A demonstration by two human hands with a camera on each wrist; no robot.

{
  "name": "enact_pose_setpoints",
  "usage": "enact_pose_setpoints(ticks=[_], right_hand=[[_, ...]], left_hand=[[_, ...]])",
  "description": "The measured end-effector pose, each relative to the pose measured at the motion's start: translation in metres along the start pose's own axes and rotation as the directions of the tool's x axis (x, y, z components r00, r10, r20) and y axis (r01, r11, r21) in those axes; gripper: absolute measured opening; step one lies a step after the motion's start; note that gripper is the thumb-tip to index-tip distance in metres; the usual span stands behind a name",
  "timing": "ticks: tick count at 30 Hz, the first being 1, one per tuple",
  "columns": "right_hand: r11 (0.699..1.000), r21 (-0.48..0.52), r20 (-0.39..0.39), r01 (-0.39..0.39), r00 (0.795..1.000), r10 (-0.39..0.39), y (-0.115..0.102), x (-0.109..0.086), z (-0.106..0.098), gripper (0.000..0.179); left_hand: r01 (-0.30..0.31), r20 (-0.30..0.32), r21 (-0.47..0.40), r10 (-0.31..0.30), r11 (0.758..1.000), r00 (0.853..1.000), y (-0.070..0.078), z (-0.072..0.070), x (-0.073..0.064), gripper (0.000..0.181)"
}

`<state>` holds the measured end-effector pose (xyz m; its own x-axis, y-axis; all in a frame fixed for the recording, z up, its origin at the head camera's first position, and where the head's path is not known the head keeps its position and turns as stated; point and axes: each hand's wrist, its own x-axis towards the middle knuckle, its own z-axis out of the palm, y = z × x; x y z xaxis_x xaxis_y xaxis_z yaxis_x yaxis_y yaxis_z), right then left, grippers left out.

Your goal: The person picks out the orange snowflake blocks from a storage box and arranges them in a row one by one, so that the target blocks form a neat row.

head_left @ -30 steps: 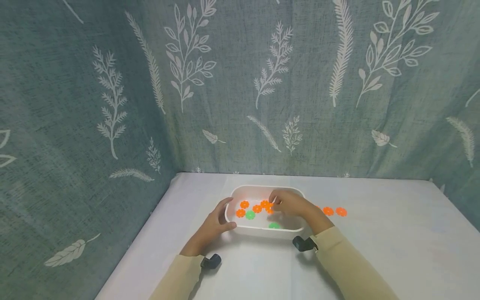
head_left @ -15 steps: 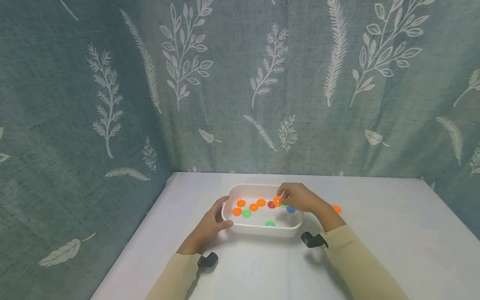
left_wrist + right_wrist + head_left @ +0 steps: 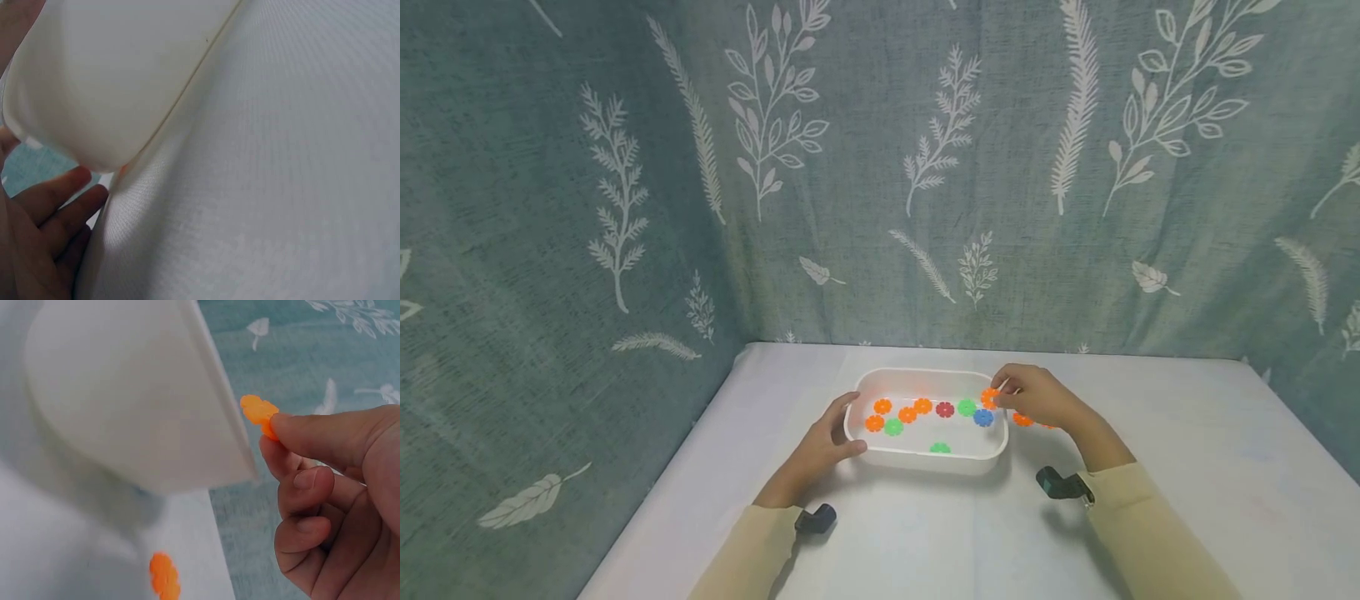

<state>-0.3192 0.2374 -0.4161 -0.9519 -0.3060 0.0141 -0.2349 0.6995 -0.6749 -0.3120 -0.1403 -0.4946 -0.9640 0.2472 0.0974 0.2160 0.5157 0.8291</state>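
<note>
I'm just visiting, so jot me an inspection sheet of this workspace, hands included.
Surface: white table.
Job's things: white tray holding orange discs, green discs, a red disc and a blue disc; more orange discs on the table, right of the tray.
Clutter: nothing seen.
Left hand: holds tray's left end.
Right hand: pinches an orange disc near tray's right rim.
Cables: nothing seen.
Surroundings: leaf-patterned curtain behind and left.

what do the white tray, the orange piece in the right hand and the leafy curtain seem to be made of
White tray: probably plastic, smooth satin finish; even white walls, rounded corners.
Held orange piece: likely plastic too, with vivid, even colour and a notched edge; gloss unclear.
Leafy curtain: seems matte woven cloth, given its soft folds and threadlike texture; fibre unclear.
</note>
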Motion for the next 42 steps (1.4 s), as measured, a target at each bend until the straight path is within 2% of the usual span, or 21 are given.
enact_pose_setpoints(ticks=[11, 22, 30, 42], right_hand=[[0.995, 0.043, -0.009, -0.09, 0.996, 0.09, 0.024, -0.018, -0.013, 0.021], [0.994, 0.024, -0.031, -0.108, 0.994, 0.109, 0.048, -0.034, -0.025, 0.023], [0.989, 0.011, -0.041, -0.145, 0.989, 0.145, 0.071, -0.044, -0.031, 0.028], [0.991, -0.007, -0.052, -0.13, 0.99, 0.13, 0.096, -0.056, -0.041, 0.028]], left_hand=[[-0.014, 0.003, 0.014, 0.014, 1.0, 1.0, -0.001, 0.002, 0.002, 0.089], [-0.002, 0.0, 0.007, 0.002, 1.0, 1.0, 0.0, 0.0, 0.0, 0.089], [-0.016, 0.006, 0.005, 0.016, 1.0, 1.0, -0.001, 0.0, 0.0, 0.088], [-0.036, 0.004, 0.007, 0.036, 0.999, 0.999, -0.003, -0.001, 0.001, 0.088]])
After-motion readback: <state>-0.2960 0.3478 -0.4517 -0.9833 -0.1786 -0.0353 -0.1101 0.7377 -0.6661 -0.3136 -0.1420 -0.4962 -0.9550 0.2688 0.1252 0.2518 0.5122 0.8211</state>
